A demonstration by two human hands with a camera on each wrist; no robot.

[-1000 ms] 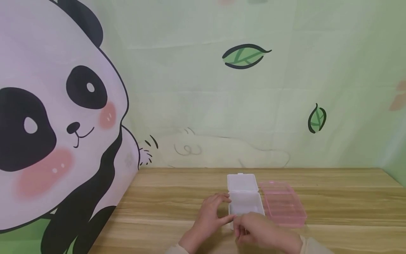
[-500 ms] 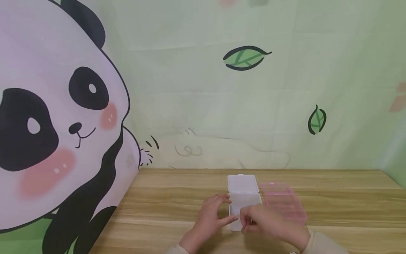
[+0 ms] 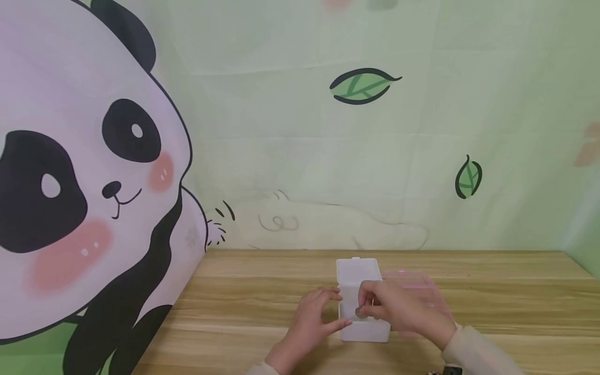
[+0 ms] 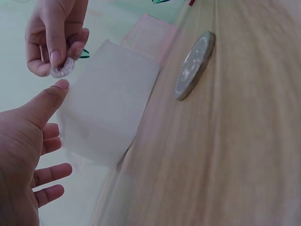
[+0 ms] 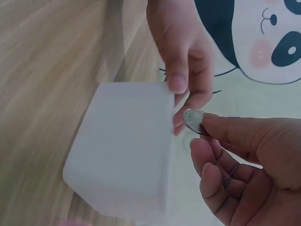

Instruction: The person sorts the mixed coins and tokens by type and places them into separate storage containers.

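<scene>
A white plastic box point(image 3: 370, 332) stands on the table, its hinged lid point(image 3: 358, 271) folded back. At its left side is my left hand point(image 3: 307, 317), the thumb at the near rim and the outstretched fingers along the wall, resting against it. Over the box's mouth, my right hand point(image 3: 389, 304) pinches a silver coin point(image 5: 194, 121) between thumb and fingers. The left wrist view also shows the coin point(image 4: 62, 69) above the rim. Another coin point(image 4: 195, 66) appears on the wooden table in that view. What lies inside the box is mostly hidden.
Right of the white box, a pink translucent box point(image 3: 436, 299) lies partly behind my right hand. A panda-print cloth point(image 3: 300, 130) hangs behind and to the left of the wooden table point(image 3: 244, 297). A small black object point(image 3: 452, 370) shows at the bottom edge.
My right hand has moved up and away from me, from the box's near side to over its mouth, bringing the coin into view. My left hand has stayed at the box.
</scene>
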